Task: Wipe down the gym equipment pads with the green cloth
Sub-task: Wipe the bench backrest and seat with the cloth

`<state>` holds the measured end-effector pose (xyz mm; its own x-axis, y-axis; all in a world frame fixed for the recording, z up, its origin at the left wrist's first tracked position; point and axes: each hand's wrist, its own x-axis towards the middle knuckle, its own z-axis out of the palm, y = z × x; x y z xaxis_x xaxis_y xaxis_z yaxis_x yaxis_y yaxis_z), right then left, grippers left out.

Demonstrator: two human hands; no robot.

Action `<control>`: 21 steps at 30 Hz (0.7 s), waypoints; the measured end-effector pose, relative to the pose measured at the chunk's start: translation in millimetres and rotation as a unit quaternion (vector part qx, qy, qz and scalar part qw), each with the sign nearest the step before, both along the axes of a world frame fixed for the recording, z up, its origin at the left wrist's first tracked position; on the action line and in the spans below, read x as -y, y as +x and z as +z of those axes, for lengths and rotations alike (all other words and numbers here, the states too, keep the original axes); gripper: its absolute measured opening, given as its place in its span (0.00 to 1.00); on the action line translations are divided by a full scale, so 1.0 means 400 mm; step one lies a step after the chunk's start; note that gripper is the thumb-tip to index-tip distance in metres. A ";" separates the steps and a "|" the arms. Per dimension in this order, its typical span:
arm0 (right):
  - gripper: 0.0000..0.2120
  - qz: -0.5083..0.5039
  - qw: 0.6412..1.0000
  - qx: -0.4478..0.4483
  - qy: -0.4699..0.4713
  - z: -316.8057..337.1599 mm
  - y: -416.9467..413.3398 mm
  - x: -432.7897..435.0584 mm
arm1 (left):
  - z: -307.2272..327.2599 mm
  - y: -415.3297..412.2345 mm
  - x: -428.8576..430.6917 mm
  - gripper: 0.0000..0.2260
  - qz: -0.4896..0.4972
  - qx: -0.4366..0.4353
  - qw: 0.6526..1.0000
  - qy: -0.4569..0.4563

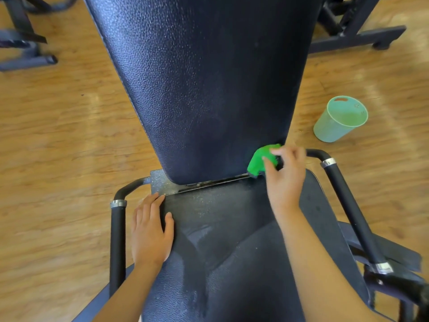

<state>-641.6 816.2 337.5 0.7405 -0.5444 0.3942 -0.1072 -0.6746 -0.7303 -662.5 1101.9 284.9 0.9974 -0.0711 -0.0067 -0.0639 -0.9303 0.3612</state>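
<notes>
Two dark padded surfaces, seen from above: a back pad, its long axis running near to far and widening toward the far end, and a seat pad lying nearest the viewer. One green cloth, bunched into a wad slanting from near left to far right, sits against the near right corner of the back pad. The right hand grips it with curled fingers. Motion blur there hides whether the cloth also touches the seat pad. The left hand lies flat, fingers straight and pointing far, on the seat pad's far left corner. Two black handles flank the seat. One pale green bucket stands on the wooden floor, far right.
</notes>
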 end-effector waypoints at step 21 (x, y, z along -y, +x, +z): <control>0.08 -0.135 0.962 -0.136 0.194 -0.030 -0.005 -0.139 | 0.006 -0.012 0.011 0.17 0.008 0.004 1.000 -0.013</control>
